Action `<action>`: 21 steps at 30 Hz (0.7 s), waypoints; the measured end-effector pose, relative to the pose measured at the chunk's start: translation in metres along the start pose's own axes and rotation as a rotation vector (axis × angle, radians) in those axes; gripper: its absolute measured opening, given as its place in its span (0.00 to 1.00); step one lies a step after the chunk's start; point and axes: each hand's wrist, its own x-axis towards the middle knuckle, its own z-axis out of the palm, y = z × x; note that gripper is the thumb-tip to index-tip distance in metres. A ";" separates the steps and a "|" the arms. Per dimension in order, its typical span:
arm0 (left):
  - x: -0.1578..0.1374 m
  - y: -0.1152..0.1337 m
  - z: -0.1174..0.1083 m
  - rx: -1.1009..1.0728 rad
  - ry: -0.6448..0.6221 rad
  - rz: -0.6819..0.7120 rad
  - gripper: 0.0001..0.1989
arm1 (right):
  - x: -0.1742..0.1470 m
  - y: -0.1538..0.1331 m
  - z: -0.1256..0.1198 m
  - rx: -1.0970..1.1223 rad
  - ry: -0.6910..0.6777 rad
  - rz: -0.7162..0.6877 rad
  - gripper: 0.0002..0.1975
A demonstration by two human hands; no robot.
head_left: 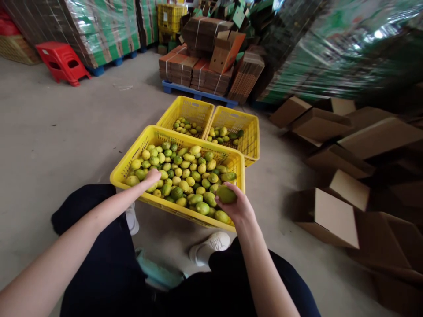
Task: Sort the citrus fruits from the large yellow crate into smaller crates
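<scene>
While right hand (238, 203) grips green lemon (226, 194), left hand (152, 177) curls onto fruit in near crate (128, 165), grasp unclear.

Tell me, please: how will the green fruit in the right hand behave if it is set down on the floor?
The green fruit looks round and smooth, so it would probably roll. The right hand wraps it easily, so it seems light and firm.

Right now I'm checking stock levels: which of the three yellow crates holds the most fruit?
The near crate, closest to the person, with both hands at it. It is heaped with fruit, while the two far crates hold only a thin scatter.
</scene>
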 end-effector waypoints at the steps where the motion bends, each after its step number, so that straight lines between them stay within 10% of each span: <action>1: 0.000 0.003 0.008 0.056 0.031 0.015 0.19 | 0.001 -0.003 -0.003 0.032 -0.013 0.032 0.09; 13: 0.083 0.042 0.037 0.458 0.052 -0.005 0.20 | 0.006 -0.026 -0.014 0.099 -0.074 0.030 0.09; 21: 0.081 0.041 0.021 0.272 0.000 0.044 0.19 | 0.007 -0.037 0.002 0.094 -0.070 0.030 0.08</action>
